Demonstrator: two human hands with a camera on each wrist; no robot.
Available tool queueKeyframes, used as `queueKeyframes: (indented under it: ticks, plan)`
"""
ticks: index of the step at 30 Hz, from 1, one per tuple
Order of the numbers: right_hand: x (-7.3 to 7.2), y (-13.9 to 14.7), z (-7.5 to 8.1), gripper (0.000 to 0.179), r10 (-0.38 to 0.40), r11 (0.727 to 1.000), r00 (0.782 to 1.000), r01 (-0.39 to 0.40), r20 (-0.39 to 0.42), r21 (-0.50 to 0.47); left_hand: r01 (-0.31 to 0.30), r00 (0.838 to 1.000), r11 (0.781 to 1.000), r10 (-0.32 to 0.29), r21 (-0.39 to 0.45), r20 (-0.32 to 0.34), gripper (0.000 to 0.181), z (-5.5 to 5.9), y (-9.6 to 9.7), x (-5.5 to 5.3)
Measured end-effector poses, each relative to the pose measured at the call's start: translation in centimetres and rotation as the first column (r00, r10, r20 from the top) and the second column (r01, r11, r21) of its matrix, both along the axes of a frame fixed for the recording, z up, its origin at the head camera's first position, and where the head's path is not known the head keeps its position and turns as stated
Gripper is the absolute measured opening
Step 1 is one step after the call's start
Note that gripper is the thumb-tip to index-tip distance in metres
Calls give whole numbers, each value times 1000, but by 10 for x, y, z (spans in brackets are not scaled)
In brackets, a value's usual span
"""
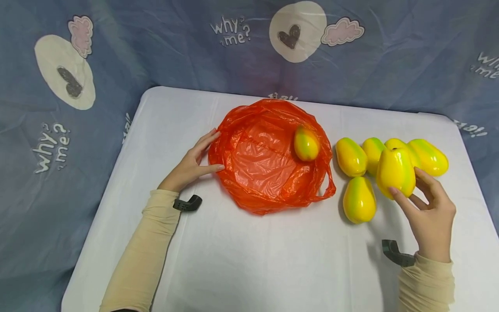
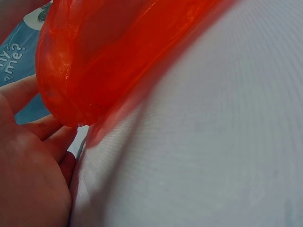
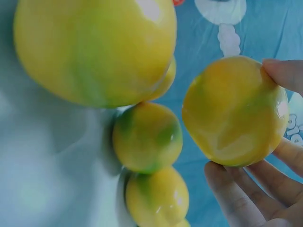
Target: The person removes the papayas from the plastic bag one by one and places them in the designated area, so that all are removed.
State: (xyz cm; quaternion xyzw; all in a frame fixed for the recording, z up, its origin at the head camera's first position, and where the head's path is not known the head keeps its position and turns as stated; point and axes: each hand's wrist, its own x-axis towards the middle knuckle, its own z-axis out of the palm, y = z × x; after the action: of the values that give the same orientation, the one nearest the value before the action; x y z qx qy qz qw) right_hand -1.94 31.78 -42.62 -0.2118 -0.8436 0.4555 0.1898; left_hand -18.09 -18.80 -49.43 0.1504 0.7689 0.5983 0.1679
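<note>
In the head view my right hand point(image 1: 434, 212) holds a glossy yellow-green papaya point(image 1: 396, 173) between thumb and fingers, up over the other fruit. The right wrist view shows this held papaya point(image 3: 236, 111) with the thumb on one side and fingers on the other. My left hand point(image 1: 191, 164) is at the left side of a red plastic bag point(image 1: 257, 167), thumb and fingers spread and touching its edge. From the left wrist, the fingers point(image 2: 52, 132) lie against the bag's bulging side point(image 2: 109, 71). The bag's mouth is wide, and one papaya point(image 1: 306, 144) lies inside at the right.
Right of the bag, several more papayas lie close together: one at the left end point(image 1: 351, 157), one at the far right point(image 1: 430, 157) and one nearer the front point(image 1: 359, 200). A bag handle point(image 1: 329, 186) points toward them. A blue patterned cloth point(image 1: 175, 52) hangs behind the white table point(image 1: 265, 260).
</note>
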Motion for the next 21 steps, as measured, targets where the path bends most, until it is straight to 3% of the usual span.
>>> queueKeyframes:
  ticks: [10,21]
  plan:
    - [13,8,-9,69,-11,1000,999,10,45,12,-5,1000,1000,5,-4,1,87,0,1,0]
    - [29,17,-21,70,-25,1000,988,24,150,11,-2,1000,1000,2,-12,1,88,0,1,-1]
